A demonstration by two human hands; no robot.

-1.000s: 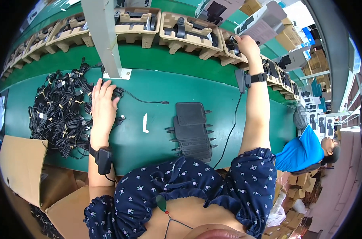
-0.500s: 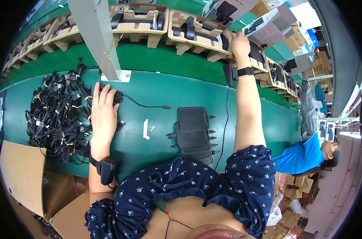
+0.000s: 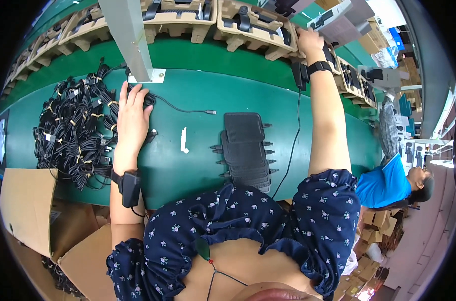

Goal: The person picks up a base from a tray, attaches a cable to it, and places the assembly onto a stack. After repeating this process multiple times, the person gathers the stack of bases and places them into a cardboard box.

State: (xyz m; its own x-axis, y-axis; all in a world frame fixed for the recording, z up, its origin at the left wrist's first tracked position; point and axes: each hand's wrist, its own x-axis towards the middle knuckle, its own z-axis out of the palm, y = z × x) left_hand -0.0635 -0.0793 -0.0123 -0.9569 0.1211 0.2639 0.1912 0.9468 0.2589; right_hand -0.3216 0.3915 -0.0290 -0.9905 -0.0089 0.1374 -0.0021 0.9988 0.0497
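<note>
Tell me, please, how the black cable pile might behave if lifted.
The black cable pile would probably sag, being made of thin, bent loops. Its bundles might snag, as they overlap. Pale ties around them should limit unravelling.

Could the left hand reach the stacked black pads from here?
Probably yes: mostly bare green tabletop lies between the left hand and the stacked black pads, plus a white strip and thin cable.

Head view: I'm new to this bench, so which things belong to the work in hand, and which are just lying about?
Seemingly in the work:
black cables, by the left hand
brown moulded trays, by the right hand
flat black pads

Probably just lying about:
white strip
cartons at right
</note>
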